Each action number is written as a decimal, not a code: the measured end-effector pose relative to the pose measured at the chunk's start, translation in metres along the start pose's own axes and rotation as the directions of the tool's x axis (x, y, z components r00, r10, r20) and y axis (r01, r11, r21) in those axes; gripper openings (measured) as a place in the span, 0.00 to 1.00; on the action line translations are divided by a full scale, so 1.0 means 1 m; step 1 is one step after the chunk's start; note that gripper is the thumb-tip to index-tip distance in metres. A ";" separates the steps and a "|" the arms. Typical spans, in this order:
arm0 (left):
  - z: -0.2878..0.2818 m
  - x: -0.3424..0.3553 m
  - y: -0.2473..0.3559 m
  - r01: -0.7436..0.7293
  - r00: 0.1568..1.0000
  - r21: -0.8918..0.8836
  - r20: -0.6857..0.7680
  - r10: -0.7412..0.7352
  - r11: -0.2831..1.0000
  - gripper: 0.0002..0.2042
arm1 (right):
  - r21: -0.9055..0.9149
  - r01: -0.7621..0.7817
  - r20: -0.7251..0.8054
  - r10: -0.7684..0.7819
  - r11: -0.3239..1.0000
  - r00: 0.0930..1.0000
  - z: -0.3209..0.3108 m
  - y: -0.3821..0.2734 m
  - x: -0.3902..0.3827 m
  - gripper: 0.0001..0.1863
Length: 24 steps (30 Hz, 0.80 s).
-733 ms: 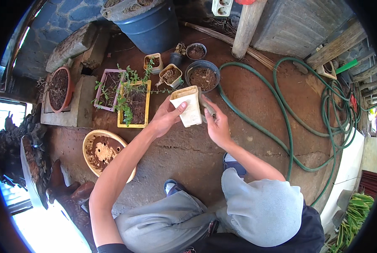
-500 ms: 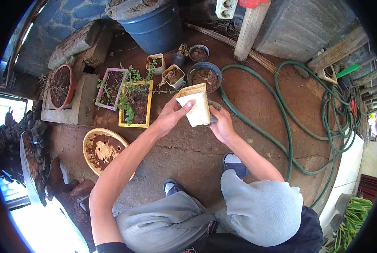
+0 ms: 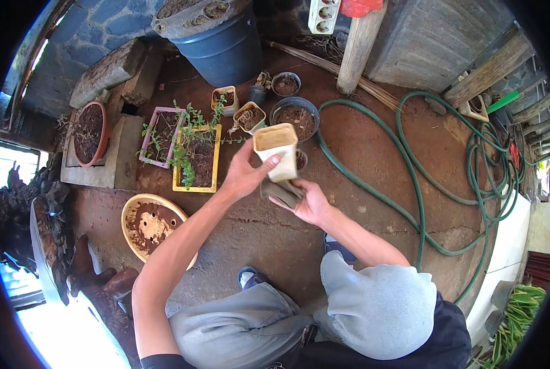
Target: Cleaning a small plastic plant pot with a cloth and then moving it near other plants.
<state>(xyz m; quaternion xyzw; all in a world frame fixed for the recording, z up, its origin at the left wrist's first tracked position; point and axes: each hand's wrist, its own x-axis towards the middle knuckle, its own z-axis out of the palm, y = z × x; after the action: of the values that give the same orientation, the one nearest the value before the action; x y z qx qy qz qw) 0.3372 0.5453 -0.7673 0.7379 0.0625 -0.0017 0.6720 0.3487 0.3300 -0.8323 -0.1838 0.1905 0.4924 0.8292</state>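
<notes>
My left hand (image 3: 250, 175) grips a cream square plastic pot (image 3: 275, 141) by its side, thumb on the front, its stained open top tilted toward me. Just below the pot, my right hand (image 3: 307, 202) holds a crumpled grey-brown cloth (image 3: 280, 192), fingers closed round it, close under the pot's base. Beyond them stand a dark round pot of soil (image 3: 294, 117) and a small square pot with dry plant matter (image 3: 248, 117). A small round pot (image 3: 300, 161) is partly hidden behind the cream pot. A yellow planter (image 3: 198, 160) with leafy stems is left of my left hand.
An empty oval cream planter (image 3: 152, 224) lies at lower left. A pink planter (image 3: 158, 138), a terracotta pot (image 3: 89, 132) on concrete blocks and a large blue bucket (image 3: 216, 52) stand beyond. A green hose (image 3: 416, 190) loops across the right floor. A wooden post (image 3: 361, 49) stands behind.
My right hand with the cloth has moved down and left, from the pot's right side to below its base. The pot in my left hand has shifted slightly, its top turning more toward me.
</notes>
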 end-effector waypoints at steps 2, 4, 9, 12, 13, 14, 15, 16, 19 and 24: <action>-0.012 0.002 -0.001 0.053 0.998 -0.088 -0.039 -0.057 0.995 0.34 | -0.057 -0.027 -0.084 0.022 0.998 0.996 -0.012 -0.002 -0.007 0.23; -0.020 -0.002 -0.005 0.113 0.991 -0.166 -0.055 -0.123 0.980 0.34 | -0.234 0.024 -0.087 -0.046 0.972 0.995 -0.021 -0.019 -0.012 0.20; -0.017 -0.021 -0.015 -0.049 0.997 -0.146 0.043 0.056 0.988 0.41 | -0.741 0.395 0.005 -0.583 0.544 0.812 -0.002 -0.058 -0.009 0.13; -0.006 -0.023 -0.007 -0.076 0.994 0.207 0.094 0.058 0.975 0.45 | -0.798 0.459 0.126 -0.637 0.390 0.760 0.019 -0.062 -0.003 0.15; 0.001 -0.024 -0.002 -0.067 0.995 0.188 0.085 0.052 0.980 0.46 | -0.843 0.467 0.179 -0.677 0.268 0.714 0.030 -0.053 -0.001 0.16; 0.010 -0.020 -0.002 -0.088 0.990 0.115 0.117 0.075 0.989 0.45 | -0.818 0.527 0.278 -0.644 0.231 0.713 0.031 -0.050 -0.001 0.19; 0.015 -0.016 -0.001 -0.108 0.988 0.105 0.122 0.095 0.989 0.45 | -0.862 0.506 0.359 -0.657 0.039 0.663 0.027 -0.050 0.000 0.20; 0.010 -0.018 0.000 -0.040 0.996 0.083 0.080 0.034 0.996 0.44 | -0.876 0.479 0.328 -0.663 0.052 0.673 0.031 -0.037 0.003 0.21; 0.002 -0.012 0.012 0.005 1.000 0.092 -0.019 -0.003 0.996 0.40 | -0.887 0.442 0.413 -0.657 -0.134 0.631 0.031 -0.020 -0.013 0.20; -0.009 -0.008 -0.011 0.007 1.000 0.073 0.028 -0.009 0.997 0.38 | -0.901 0.432 0.370 -0.605 -0.049 0.705 0.013 -0.054 -0.015 0.16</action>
<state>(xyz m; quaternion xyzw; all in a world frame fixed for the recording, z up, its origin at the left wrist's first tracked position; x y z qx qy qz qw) 0.3275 0.5549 -0.7768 0.7616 0.0560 -0.0171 0.6454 0.3918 0.3009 -0.8073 -0.7448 -0.1845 0.1293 0.6281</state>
